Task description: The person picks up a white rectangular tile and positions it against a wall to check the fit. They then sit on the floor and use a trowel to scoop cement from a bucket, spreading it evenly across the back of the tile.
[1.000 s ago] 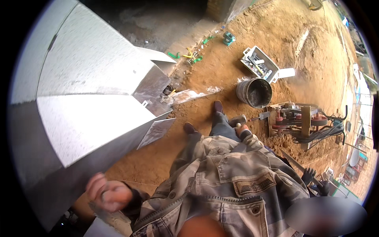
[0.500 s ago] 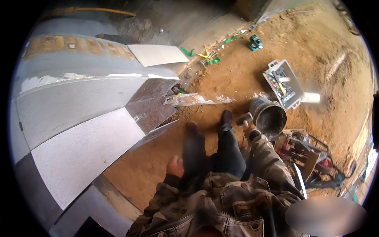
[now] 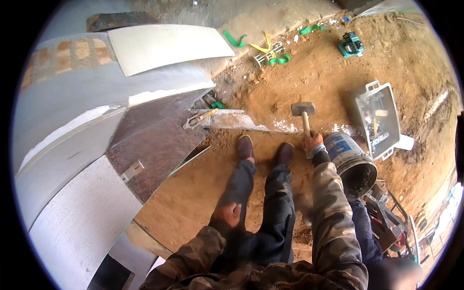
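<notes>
Right hand on mallet, head away from you, over dirt by the bucket.

Your right hand (image 3: 313, 143) is closed round the wooden handle of the mallet (image 3: 303, 115). The handle's long axis runs nearly straight ahead from the grip; the blocky grey head sits at the far end, above bare soil just beyond your right shoe (image 3: 284, 153). Your left hand (image 3: 228, 213) rests on your left thigh, fingers curled loosely, holding nothing, well apart from the tool. A blue, mud-caked bucket (image 3: 352, 164) lies tipped just right of the gripping hand, mouth toward you. Left of the head lies a pale flat strip (image 3: 241, 122) on the dirt; beyond it a dark, speckled stone slab (image 3: 154, 140) and smooth grey panels. A white open crate (image 3: 378, 118) of tools sits further right.
</notes>
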`<state>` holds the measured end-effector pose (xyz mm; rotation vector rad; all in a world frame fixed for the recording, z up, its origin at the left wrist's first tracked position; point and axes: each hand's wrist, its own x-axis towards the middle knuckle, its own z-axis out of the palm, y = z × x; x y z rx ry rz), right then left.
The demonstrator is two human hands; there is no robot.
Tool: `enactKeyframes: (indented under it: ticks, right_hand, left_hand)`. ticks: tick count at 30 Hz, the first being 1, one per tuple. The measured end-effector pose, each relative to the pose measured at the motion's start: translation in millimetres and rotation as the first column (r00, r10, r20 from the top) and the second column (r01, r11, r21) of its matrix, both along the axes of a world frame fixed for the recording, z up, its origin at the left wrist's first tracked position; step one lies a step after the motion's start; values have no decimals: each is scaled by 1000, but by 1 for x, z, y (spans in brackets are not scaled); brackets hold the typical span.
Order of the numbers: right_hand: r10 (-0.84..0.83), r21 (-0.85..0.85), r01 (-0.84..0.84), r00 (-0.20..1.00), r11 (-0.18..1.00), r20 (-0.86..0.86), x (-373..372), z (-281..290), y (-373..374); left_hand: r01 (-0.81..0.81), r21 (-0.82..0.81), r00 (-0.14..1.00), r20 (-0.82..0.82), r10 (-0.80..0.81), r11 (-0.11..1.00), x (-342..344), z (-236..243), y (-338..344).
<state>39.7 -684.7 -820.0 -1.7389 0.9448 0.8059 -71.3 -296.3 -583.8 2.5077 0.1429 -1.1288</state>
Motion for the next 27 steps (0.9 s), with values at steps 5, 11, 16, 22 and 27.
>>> enactKeyframes:
  ticks: [5, 11, 16, 22, 27]
  right_hand:
    - [282, -527, -396, 916, 752, -287, -34, -37, 36]
    - [175, -20, -179, 919, 984, 354, -26, 76, 121]
    - [-32, 435, -313, 780, 844, 624, -8, 235, 185]
    - [-117, 447, -168, 832, 878, 542, -48, 198, 172]
    - [-273, 829, 102, 960, 550, 64, -42, 168, 131]
  left_hand:
    - [-69, 31, 997, 30, 68, 997, -2, -12, 1]
    - [-431, -154, 896, 45, 442, 889, -1, -64, 3]
    - [-842, -392, 258, -895, 363, -369, 48, -60, -35]
    - [-897, -357, 125, -769, 627, -260, 104, 68, -113]
    - [-455, -802, 821, -210, 531, 386, 119, 144, -124]
